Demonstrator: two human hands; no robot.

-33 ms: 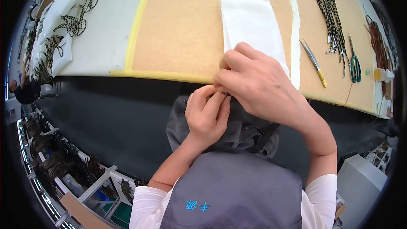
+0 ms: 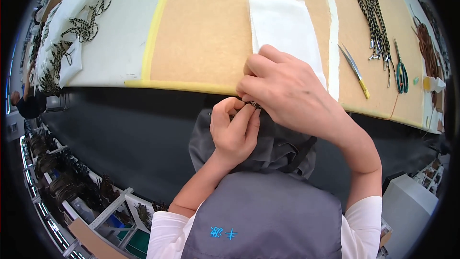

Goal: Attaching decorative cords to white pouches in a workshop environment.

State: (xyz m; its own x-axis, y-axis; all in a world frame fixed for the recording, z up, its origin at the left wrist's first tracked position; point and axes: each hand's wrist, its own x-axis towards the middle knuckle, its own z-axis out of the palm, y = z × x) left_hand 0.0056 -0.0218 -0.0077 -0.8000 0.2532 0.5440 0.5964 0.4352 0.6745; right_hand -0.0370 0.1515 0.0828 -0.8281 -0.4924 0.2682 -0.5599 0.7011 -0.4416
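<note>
patterned cord [image 2: 252, 104] pinched by both hands, white cloth [image 2: 282, 26] beyond.

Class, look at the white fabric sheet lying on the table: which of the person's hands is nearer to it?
Right. The right hand lies over the near edge of the white fabric sheet; the left hand sits lower, off the table edge, over grey cloth.

Both hands meet at the table's [image 2: 201, 43] near edge, cloth sheet [image 2: 282, 24] behind them, tweezers [image 2: 353, 69] and scissors [image 2: 400, 73] right.
</note>
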